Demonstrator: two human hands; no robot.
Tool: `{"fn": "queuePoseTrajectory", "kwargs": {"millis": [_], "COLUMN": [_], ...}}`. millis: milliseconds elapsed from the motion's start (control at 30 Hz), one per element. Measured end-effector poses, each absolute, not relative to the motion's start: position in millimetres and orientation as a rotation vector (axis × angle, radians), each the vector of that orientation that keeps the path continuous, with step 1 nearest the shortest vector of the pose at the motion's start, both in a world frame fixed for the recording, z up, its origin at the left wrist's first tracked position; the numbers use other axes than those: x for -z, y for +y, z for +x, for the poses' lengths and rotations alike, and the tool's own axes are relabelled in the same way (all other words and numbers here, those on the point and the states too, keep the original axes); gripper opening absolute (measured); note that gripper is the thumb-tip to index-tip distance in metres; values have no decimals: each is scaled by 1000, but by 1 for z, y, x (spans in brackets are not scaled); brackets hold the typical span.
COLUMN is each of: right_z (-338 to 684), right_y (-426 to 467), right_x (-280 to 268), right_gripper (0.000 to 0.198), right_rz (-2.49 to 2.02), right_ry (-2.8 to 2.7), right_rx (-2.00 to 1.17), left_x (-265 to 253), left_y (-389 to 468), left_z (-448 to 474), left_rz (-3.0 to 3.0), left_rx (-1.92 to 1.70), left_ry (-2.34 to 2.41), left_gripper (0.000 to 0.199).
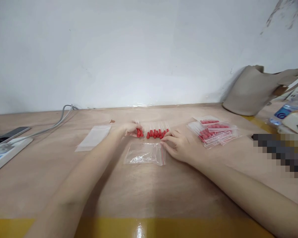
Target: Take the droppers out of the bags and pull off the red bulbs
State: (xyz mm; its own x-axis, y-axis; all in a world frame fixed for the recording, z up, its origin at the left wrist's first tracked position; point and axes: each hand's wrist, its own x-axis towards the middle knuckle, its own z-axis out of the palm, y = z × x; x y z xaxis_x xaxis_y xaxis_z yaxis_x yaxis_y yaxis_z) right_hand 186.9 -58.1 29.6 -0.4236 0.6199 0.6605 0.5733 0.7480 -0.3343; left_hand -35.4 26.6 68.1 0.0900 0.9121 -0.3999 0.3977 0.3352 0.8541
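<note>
My left hand (131,129) is closed around a few droppers (139,133) with red rubber bulbs and thin clear tubes, at the left end of a row. Beside it lie several more red-bulbed droppers (156,133), bulbs toward me and tubes pointing to the wall. At the row's right end, my right hand (177,144) has its thumb and fingers apart. Its fingertips are by the last bulb, and its thumb is at the corner of a clear zip bag (145,153). That bag lies flat in front of the row, its red-lined opening to the right.
Filled zip bags (213,131) of red-bulbed droppers are piled right of my right hand. A stack of flat bags (94,137) lies left. Farther out are a power strip (13,153) with a grey cable, a phone (15,133), a beige handbag (253,89) and a plastic bottle (286,110).
</note>
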Motion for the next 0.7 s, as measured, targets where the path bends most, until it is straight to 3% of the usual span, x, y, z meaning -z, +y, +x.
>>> {"fn": "queuePoseTrajectory", "kwargs": {"millis": [167, 367, 433, 600, 700], "right_z": [198, 202, 200, 192, 188], "right_y": [-30, -10, -10, -4, 4], "right_x": [-19, 1, 2, 2, 3], "right_gripper": [18, 61, 70, 81, 83], "right_rz": [-1125, -1268, -1257, -1284, -1295], "right_ry": [-2023, -2104, -2150, -2230, -2216], "right_rx": [-123, -389, -363, -346, -361], "left_x": [-60, -63, -63, -50, -37], "left_y": [39, 34, 29, 11, 7], "left_z": [-17, -9, -13, -27, -31], "left_rz": [1381, 1570, 1609, 2027, 2329], "left_rx": [-500, -462, -436, -427, -433], "left_ry": [1629, 1720, 1725, 1603, 1537], "left_gripper": [12, 25, 38, 93, 95]}}
